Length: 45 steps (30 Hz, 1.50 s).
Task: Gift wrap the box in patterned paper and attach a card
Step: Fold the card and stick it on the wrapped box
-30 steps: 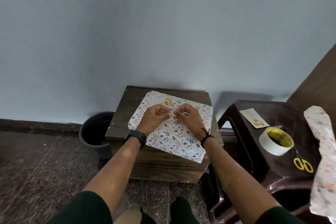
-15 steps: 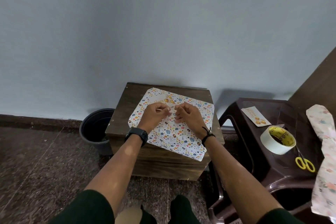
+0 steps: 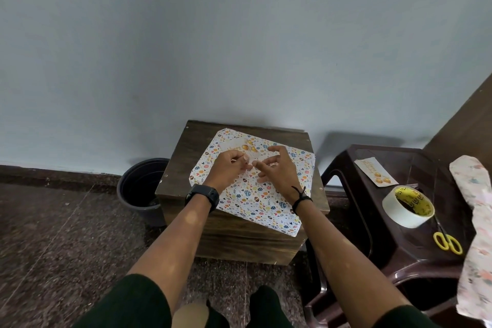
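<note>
Nearest, at 6 o'clock, dark sleeves and two bare forearms reaching forward over the floor to the wooden bench (image 3: 186, 181).

On the bench, lying flat and turned a little: the box (image 3: 266, 202), already fully covered in patterned paper, so probably only the card step left.

Over the middle of the box, the left hand (image 3: 229, 168) with a black watch (image 3: 203, 196) on the wrist. Grip curled together, thumb against the fingertips, perhaps around a small bit of tape; too small to tell. Just beside it, toward 3 o'clock, the right hand (image 3: 277, 170): grip apart, fingers spread and holding nothing, forefinger pointing at the left thumb, probably ready to take or smooth something.

Just beyond the hands, at 12 o'clock on the box top, the card (image 3: 239, 147) with gold print, laid flat where tape can fix it.

At 3 o'clock of the bench, within easy reach on a dark plastic stool (image 3: 415, 255): tape roll (image 3: 399, 214), yellow scissors (image 3: 448, 243), a second card (image 3: 375, 172), spare paper (image 3: 476, 221).

At 9 o'clock, on the floor, a dark bucket (image 3: 141, 189), likely for scraps.

Farthest, a plain pale wall.
</note>
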Tool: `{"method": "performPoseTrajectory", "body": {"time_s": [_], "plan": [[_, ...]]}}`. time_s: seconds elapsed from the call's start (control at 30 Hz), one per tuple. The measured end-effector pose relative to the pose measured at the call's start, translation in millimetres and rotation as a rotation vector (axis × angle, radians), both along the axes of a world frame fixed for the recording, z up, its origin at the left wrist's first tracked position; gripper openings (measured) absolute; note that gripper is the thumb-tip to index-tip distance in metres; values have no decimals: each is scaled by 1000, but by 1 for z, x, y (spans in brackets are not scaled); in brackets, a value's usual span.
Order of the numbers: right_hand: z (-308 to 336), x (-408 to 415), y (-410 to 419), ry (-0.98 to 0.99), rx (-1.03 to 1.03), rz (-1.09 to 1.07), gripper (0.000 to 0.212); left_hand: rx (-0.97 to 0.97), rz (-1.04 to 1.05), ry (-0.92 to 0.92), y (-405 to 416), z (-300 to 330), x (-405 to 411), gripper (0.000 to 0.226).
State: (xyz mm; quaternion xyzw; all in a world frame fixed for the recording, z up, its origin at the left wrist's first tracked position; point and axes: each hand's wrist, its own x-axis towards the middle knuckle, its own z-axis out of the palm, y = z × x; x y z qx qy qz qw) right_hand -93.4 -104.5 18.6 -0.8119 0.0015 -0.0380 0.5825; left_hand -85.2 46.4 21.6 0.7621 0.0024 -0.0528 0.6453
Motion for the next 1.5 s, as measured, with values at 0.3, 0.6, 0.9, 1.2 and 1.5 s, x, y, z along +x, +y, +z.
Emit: {"method": "performPoseTrajectory", "body": {"time_s": [0.3, 0.6, 0.9, 1.2, 1.5], "plan": [[-6, 2, 0, -26, -6, 48, 18, 57, -40, -60, 5, 2, -2, 15], [-1, 0, -2, -11, 70, 115, 20, 68, -48, -86, 3, 6, -6, 12], [-6, 0, -4, -17, 77, 120, 15, 101, -20, -39, -2, 3, -1, 16], [-7, -1, -2, -9, 82, 130, 12, 21, -17, 20, -3, 5, -1, 11], [-11, 1, -2, -59, 81, 107, 14, 74, -35, 15, -2, 4, 0, 12]]}}
